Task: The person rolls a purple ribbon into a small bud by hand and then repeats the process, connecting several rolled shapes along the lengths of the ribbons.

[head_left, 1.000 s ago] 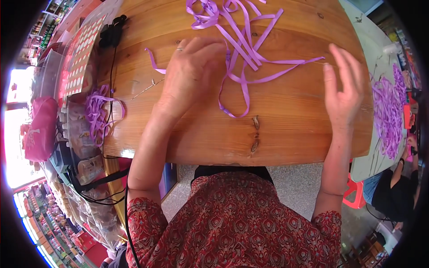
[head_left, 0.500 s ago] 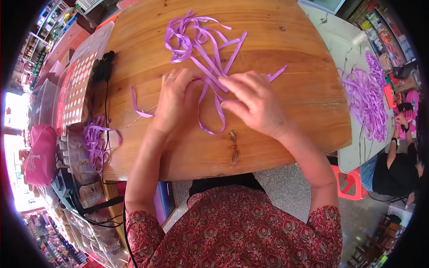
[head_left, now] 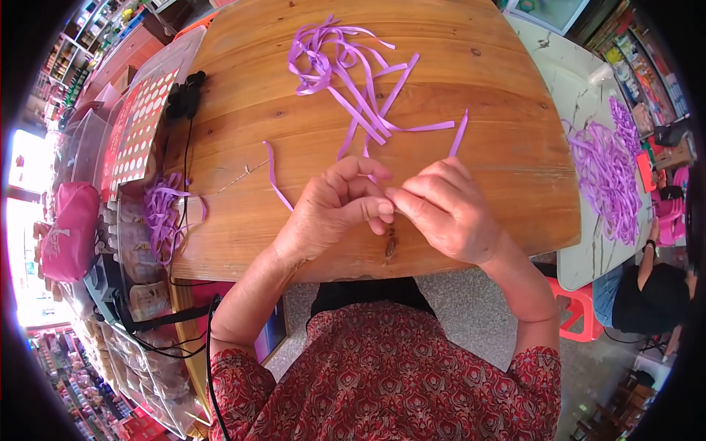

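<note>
My left hand [head_left: 338, 200] and my right hand [head_left: 445, 209] meet over the near part of the wooden table, thumbs and forefingers pinched almost tip to tip. A narrow purple ribbon [head_left: 273, 176] runs into my left hand from its left side. Another purple end [head_left: 460, 131] stands out past the knuckles of my right hand. The stretch between the fingertips is mostly hidden by the fingers. Beyond my hands lies a loose tangle of purple ribbons [head_left: 318, 62], several strips trailing toward me.
The wooden table [head_left: 507, 191] has a thin twisted cord [head_left: 239, 178] at left. A dotted red-and-white box [head_left: 141, 136], black cable [head_left: 190, 140] and more purple ribbon [head_left: 163, 213] line the left side. On the marbled side table [head_left: 581, 257] lies a ribbon heap [head_left: 607, 180]; a person [head_left: 643, 301] sits nearby.
Both hands have drawn back toward me and come together, away from the ribbon tangle. My right fingers went from spread to pinched. A ribbon strip has come along with my hands.
</note>
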Demonstrator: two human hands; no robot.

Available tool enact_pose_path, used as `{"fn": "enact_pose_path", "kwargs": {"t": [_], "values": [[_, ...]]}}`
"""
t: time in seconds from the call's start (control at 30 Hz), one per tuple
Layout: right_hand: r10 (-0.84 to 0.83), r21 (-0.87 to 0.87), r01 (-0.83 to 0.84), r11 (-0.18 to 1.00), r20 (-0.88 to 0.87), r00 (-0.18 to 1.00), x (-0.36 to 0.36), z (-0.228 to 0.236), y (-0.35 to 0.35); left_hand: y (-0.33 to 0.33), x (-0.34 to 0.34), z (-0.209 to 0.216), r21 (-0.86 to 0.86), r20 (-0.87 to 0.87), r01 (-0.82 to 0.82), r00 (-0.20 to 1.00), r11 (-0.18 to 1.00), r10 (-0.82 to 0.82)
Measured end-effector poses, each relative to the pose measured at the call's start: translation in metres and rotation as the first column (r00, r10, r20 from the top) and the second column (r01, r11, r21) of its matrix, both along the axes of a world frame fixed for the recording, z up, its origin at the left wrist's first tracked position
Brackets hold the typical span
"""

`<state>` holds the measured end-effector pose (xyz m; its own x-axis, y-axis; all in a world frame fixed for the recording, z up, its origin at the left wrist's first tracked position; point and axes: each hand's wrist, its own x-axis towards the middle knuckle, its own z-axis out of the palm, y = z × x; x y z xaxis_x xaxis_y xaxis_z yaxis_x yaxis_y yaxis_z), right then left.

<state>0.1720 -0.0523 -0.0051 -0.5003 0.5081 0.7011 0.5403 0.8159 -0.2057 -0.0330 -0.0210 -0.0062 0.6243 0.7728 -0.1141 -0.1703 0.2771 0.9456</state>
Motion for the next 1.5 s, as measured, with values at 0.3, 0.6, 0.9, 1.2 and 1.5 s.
{"fn": "enact_pose_path", "kwargs": {"t": [0.3,0.6,0.9,1.2,1.5], "values": [[-0.143,-0.162,0.131,0.978,-0.064,0.988,0.036,0.012,-0.020,-0.008,-0.011,0.016,0.780,-0.482,0.254,0.826,0.572,0.292],[-0.581,-0.303,0.508,0.807,-0.247,0.776,0.158,0.000,-0.056,0.020,-0.083,0.023,0.897,-0.395,0.143,0.686,0.418,0.612],[-0.767,-0.499,0.583,0.642,-0.433,0.474,0.264,-0.045,-0.086,0.025,-0.132,0.013,0.849,-0.419,0.015,0.628,0.528,0.656],[-0.752,-0.542,0.548,0.638,-0.592,0.290,0.300,-0.065,-0.095,0.026,-0.171,-0.008,0.726,-0.429,-0.190,0.626,0.661,0.651],[-0.282,-0.172,-0.309,0.936,-0.889,-0.361,0.297,-0.057,-0.077,0.031,-0.151,-0.037,0.110,0.071,-0.579,0.815,0.808,0.575]]}}
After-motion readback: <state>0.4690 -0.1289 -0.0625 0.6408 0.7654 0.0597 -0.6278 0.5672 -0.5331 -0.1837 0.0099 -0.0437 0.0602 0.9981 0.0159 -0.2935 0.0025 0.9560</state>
